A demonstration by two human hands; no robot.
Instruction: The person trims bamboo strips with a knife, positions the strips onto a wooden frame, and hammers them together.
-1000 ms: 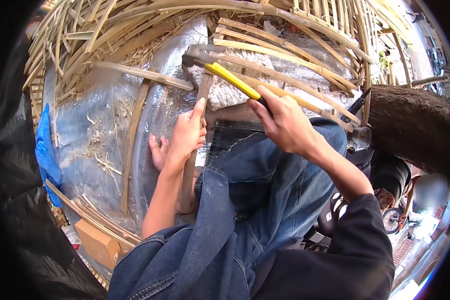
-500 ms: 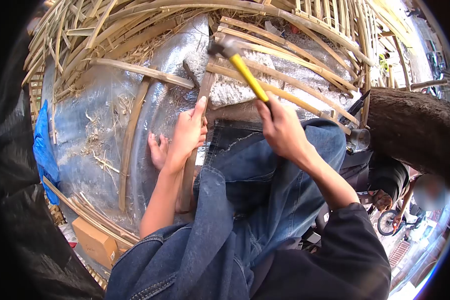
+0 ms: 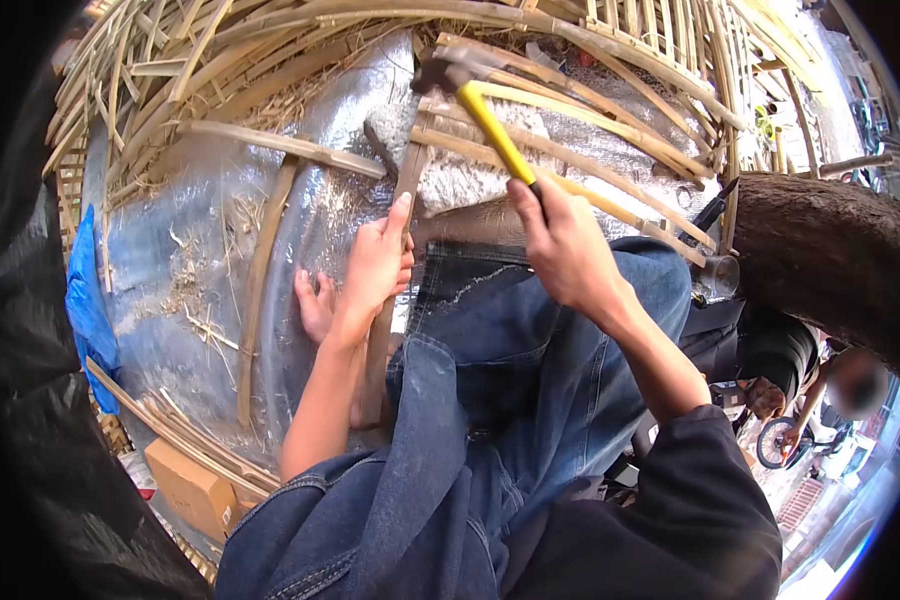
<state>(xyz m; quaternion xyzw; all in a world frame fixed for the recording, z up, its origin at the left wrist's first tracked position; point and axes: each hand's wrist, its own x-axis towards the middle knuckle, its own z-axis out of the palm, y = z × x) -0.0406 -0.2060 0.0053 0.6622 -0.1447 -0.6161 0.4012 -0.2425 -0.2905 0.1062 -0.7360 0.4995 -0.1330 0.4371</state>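
Note:
My left hand [image 3: 378, 265] is wrapped round a long wooden strip [image 3: 378, 350], its thumb pointing up along the wood. The strip's upper end meets a light bamboo slat [image 3: 460, 146] over a pale rough stone block [image 3: 460, 186]. My right hand [image 3: 570, 245] grips a hammer [image 3: 500, 135] by the dark end of its yellow handle. The hammer's blurred head is above the strip's upper end, apart from it. A short dark piece [image 3: 378, 145] lies left of the strip. Bare toes show just left of my left hand.
Another slat [image 3: 280, 145] and a long strip [image 3: 262, 290] lie on the silvery sheet [image 3: 160, 340] at left. Woven bamboo [image 3: 300, 75] curves along the back. A cardboard box [image 3: 192, 488] is lower left, a log [image 3: 830, 240] and glass jar [image 3: 720, 275] right, a person [image 3: 780, 350] beyond.
The hammer has swung up from near the strip's upper end, its handle now steeper. My right forearm has shifted slightly left. My left hand keeps its place on the strip.

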